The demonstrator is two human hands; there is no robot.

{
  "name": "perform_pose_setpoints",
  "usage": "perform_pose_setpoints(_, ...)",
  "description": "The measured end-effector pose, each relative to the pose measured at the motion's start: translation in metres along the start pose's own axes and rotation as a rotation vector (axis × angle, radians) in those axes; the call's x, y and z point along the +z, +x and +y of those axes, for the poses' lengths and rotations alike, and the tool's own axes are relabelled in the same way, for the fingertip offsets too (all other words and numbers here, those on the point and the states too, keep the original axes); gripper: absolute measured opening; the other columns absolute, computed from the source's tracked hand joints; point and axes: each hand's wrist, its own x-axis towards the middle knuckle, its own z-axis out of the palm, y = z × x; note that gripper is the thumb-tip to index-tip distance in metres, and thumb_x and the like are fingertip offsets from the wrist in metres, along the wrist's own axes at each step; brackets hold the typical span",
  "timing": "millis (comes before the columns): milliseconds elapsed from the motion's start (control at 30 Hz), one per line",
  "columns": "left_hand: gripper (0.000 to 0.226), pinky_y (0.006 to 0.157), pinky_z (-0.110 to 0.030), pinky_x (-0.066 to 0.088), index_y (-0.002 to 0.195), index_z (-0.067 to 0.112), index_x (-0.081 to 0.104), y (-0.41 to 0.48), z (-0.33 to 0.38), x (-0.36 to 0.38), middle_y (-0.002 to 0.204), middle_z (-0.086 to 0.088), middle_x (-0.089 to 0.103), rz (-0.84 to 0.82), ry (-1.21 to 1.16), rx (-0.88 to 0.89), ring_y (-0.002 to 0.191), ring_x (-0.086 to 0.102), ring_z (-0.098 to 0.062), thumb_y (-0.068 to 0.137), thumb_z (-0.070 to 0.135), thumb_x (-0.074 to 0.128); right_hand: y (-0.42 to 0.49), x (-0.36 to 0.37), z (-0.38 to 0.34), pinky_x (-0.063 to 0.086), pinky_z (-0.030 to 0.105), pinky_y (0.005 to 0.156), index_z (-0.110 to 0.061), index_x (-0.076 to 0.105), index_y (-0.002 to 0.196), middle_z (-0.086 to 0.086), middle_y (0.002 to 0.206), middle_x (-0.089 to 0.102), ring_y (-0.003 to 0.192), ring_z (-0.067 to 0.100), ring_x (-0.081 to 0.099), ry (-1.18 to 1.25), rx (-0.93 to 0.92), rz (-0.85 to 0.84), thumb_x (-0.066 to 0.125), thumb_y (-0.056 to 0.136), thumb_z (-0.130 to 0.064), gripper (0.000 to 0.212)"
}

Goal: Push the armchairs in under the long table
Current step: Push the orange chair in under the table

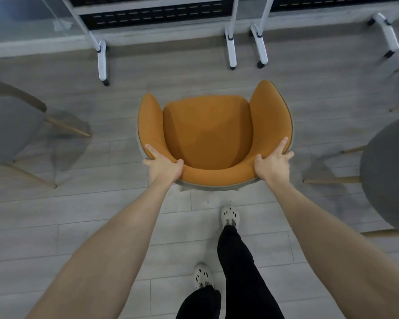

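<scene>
head view looks straight down on an orange armchair (207, 132) at the middle of the frame, its open front facing 12 o'clock toward the white wheeled legs of the desk (230, 47). the left hand (164, 166) grips the back rim at about 7 o'clock of the seat, thumb inside the shell and fingers wrapped over the outside. the right hand (273, 163) holds the rim at about 5 o'clock, thumb inside, fingers spread along the top edge. the chair stands on the floor (101, 215) short of the desk legs, with bare boards between them, so i judge this push begun but not finished: the seat is not yet under. a grey chair (9, 125) at 9 o'clock and a second grey chair (387, 171) at 3 o'clock also stand out from the desk and may be left to do. no brand, label or readable writing shows anywhere.
</scene>
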Motion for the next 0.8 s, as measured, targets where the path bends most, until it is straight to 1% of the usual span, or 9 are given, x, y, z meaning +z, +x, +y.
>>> perform_pose_setpoints(133,0.127,0.09,-0.049,0.063,0.169,0.024,-0.025,0.049,0.065,-0.002,0.159,-0.027,0.024,-0.002,0.008,0.021,0.086,0.054,-0.038,0.092,0.046,0.075,0.07,-0.014,-0.039,0.056,0.051,0.096,-0.029,0.002,0.174,0.03,0.157,0.023,0.106,0.053,0.062,-0.02,-0.011,-0.005,0.053,0.101,-0.037,0.089)
perform_pose_setpoints(300,0.128,0.081,-0.049,0.067,0.168,0.027,-0.025,0.126,0.162,-0.009,0.161,-0.024,0.02,-0.005,-0.016,0.025,0.088,0.055,-0.041,0.091,0.048,0.075,0.172,-0.033,-0.11,0.055,0.047,0.096,-0.029,0.005,0.174,0.029,0.164,0.017,0.116,0.052,0.061,-0.02,-0.011,-0.002,0.054,0.102,-0.036,0.087)
perform_pose_setpoints(467,0.127,0.082,-0.049,0.068,0.168,0.031,-0.025,0.202,0.251,-0.02,0.166,-0.023,0.013,-0.048,-0.068,0.036,0.072,0.051,-0.028,0.092,0.052,0.074,0.279,-0.053,-0.176,0.05,0.042,0.086,-0.031,0.004,0.174,0.029,0.165,0.015,0.114,0.049,0.062,-0.019,-0.02,-0.023,0.052,0.102,-0.038,0.087)
perform_pose_setpoints(533,0.128,0.093,-0.05,0.065,0.168,0.036,-0.025,0.221,0.272,-0.028,0.171,-0.022,0.006,-0.118,-0.08,0.047,0.096,0.062,-0.039,0.089,0.066,0.071,0.313,-0.06,-0.195,0.052,0.044,0.092,-0.031,0.003,0.174,0.029,0.166,0.013,0.12,0.049,0.061,0.0,-0.001,-0.068,0.051,0.102,-0.043,0.087)
perform_pose_setpoints(600,0.124,0.113,-0.056,0.052,0.168,0.042,-0.02,0.228,0.287,-0.039,0.176,-0.021,0.0,-0.198,-0.033,0.078,0.133,0.054,-0.051,0.085,0.086,0.061,0.333,-0.068,-0.207,0.045,0.057,0.116,-0.028,0.007,0.174,0.031,0.171,0.006,0.146,0.054,0.043,-0.064,0.001,-0.101,0.046,0.102,-0.061,0.088)
perform_pose_setpoints(633,0.122,0.123,-0.059,0.04,0.169,0.044,-0.015,0.228,0.29,-0.044,0.178,-0.021,-0.005,-0.226,0.028,0.109,0.148,0.042,-0.053,0.082,0.095,0.053,0.339,-0.071,-0.21,0.029,0.065,0.127,-0.025,0.016,0.173,0.031,0.175,0.002,0.16,0.053,0.022,-0.146,-0.058,-0.074,0.039,0.101,-0.072,0.089)
perform_pose_setpoints(700,0.125,0.132,-0.063,0.011,0.168,0.053,-0.009,0.224,0.287,-0.053,0.178,-0.022,-0.016,-0.246,0.189,0.218,0.164,0.013,-0.051,0.07,0.11,0.042,0.34,-0.074,-0.209,-0.008,0.068,0.129,-0.023,0.04,0.163,0.025,0.179,0.005,0.168,0.04,-0.005,-0.308,-0.325,0.002,0.024,0.098,-0.086,0.092)
perform_pose_setpoints(733,0.127,0.133,-0.064,-0.001,0.166,0.057,-0.01,0.22,0.281,-0.056,0.177,-0.022,-0.021,-0.235,0.269,0.285,0.166,0.0,-0.048,0.064,0.114,0.041,0.335,-0.075,-0.207,-0.015,0.066,0.129,-0.025,0.047,0.16,0.019,0.18,0.015,0.169,0.033,-0.004,-0.37,-0.526,-0.021,0.021,0.098,-0.09,0.094)
perform_pose_setpoints(800,0.131,0.13,-0.066,-0.012,0.166,0.059,-0.008,0.22,0.265,-0.059,0.176,-0.019,-0.029,-0.142,0.387,0.453,0.166,-0.019,-0.04,0.059,0.115,0.043,0.324,-0.076,-0.199,-0.004,0.066,0.134,-0.029,0.058,0.153,0.005,0.168,0.047,0.167,0.025,0.018,-0.459,-0.857,-0.119,0.026,0.093,-0.096,0.096)
